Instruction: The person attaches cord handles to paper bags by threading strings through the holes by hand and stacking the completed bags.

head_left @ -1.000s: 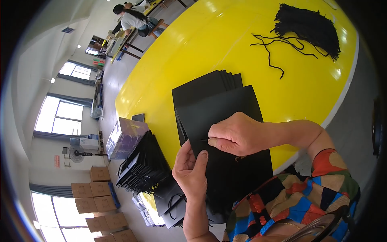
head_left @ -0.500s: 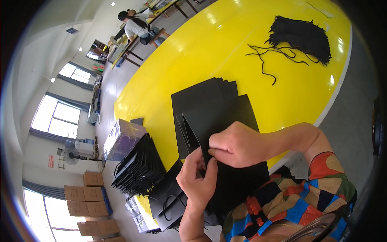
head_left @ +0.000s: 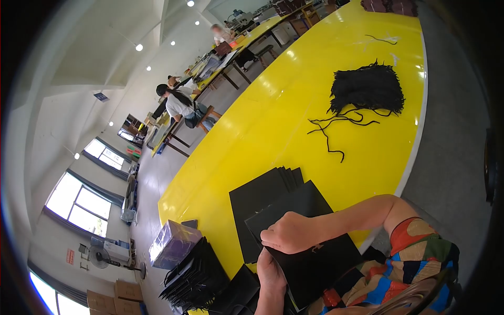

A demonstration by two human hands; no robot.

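A black paper bag (head_left: 328,262) with a small gold mark lies tilted in front of me, near my body. My right hand (head_left: 287,233) is closed at its upper edge, knuckles up; whether a cord is also in the fingers is hidden. Just below, my left hand (head_left: 271,273) grips the same edge, its fingers partly behind the bag. Under and beyond this bag, several flat black bags (head_left: 257,205) lie fanned out on the yellow table (head_left: 236,152). Farther off rest a thick bundle of black cords (head_left: 367,90) and a few loose cords (head_left: 328,137).
To the left stand a pile of black bags with handles (head_left: 191,278) and a plastic-wrapped box (head_left: 176,244). A person (head_left: 181,105) sits at another table. A fan (head_left: 100,257) and cardboard boxes (head_left: 128,291) stand by the wall.
My view has tilted up, so the table scene sits lower. The bag has turned, hiding its open side and showing the gold mark. Both hands stay at its edge.
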